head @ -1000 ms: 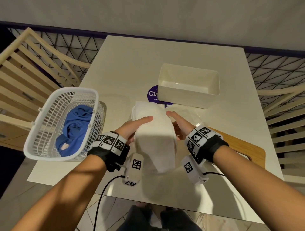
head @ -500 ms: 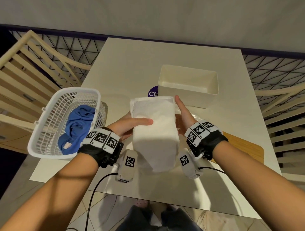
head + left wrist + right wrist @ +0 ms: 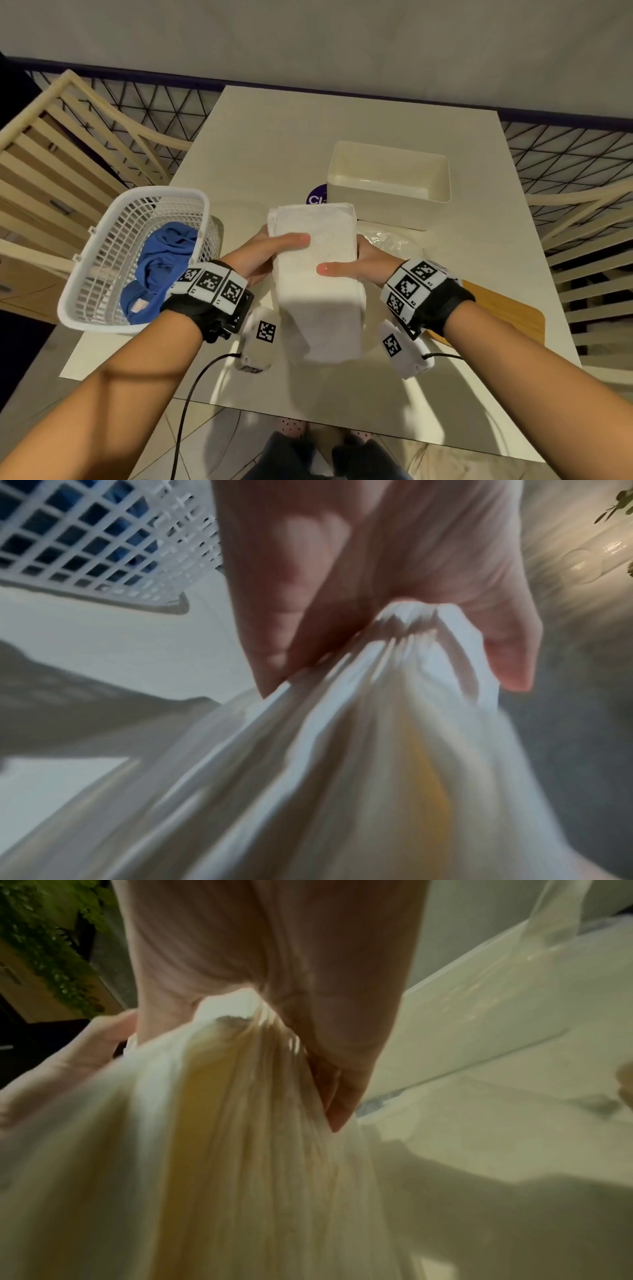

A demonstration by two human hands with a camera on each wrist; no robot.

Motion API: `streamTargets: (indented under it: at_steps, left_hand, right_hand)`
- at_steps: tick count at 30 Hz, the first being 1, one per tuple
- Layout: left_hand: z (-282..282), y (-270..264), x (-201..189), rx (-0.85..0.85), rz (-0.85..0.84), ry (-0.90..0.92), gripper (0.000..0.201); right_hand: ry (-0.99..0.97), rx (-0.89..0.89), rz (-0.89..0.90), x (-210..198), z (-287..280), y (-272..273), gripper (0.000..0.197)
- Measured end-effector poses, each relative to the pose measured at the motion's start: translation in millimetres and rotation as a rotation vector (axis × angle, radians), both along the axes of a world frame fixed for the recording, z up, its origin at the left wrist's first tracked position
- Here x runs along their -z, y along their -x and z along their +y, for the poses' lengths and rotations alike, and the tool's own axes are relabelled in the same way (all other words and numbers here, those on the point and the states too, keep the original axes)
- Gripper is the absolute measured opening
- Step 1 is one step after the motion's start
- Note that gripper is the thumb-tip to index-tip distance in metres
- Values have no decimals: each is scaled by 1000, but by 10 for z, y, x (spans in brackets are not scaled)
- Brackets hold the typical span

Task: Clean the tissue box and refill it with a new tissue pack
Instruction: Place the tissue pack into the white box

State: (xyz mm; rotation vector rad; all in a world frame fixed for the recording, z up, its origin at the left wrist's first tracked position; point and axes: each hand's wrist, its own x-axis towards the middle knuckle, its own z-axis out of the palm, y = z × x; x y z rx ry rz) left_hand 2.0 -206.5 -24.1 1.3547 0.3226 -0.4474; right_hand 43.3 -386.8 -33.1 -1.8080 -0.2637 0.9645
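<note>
A white stack of tissues (image 3: 317,274) is held above the table between both hands. My left hand (image 3: 274,246) grips its left side, thumb across the top. My right hand (image 3: 346,269) grips the right side, thumb also on top. The left wrist view shows the tissue stack (image 3: 342,750) pinched between fingers (image 3: 274,615) and thumb. In the right wrist view the tissue layers (image 3: 240,1137) are squeezed the same way. The open cream tissue box (image 3: 388,181) stands empty on the table beyond the stack. A crumpled clear wrapper (image 3: 387,240) lies in front of the box.
A white plastic basket (image 3: 113,274) with a blue cloth (image 3: 161,267) sits at the table's left edge. A wooden lid or board (image 3: 507,318) lies at the right. A purple label (image 3: 317,198) shows left of the box. Slatted chairs flank the table.
The stack has risen and tilted toward the box. My right thumb has come over onto the top of the stack; the left grip is unchanged.
</note>
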Motion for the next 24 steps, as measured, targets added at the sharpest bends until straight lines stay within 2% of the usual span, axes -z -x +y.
streamTargets:
  at_steps: [2,3,4,7,8,10,12,16,19,22,24]
  left_hand:
    - [50,-92,-88,-60,1,-79,78]
    - [66,-146,-148,-72,13,-158,92]
    - [81,-211,-214,-43,26,-269,95]
    - [41,-391,-450,251,100,-640,82]
    - [15,-449,-513,370,140,-731,75]
    - [-52,-541,-619,567,214,-814,52]
    - [-109,-598,-644,697,251,-858,48]
    - [-174,-590,-578,704,195,-916,42]
    - [-155,-536,-643,634,126,-888,33]
    - [-102,-506,-857,611,53,-902,23]
    - [-70,-501,-1043,609,3,-916,23]
  right_hand:
    - [32,35,1,169,-11,-63,115]
    - [40,38,-6,224,-18,-82,118]
    - [44,38,-14,205,-17,-70,114]
    - [7,38,7,51,-20,-9,68]
    - [-11,32,15,48,-28,-3,58]
    - [-39,23,5,17,-29,21,70]
    - [-33,28,-5,41,-19,24,85]
    - [-24,91,24,61,-73,51,83]
    - [-45,99,80,58,-123,117,91]
    - [-85,34,111,34,-169,177,104]
    - [-133,33,128,-35,-202,200,86]
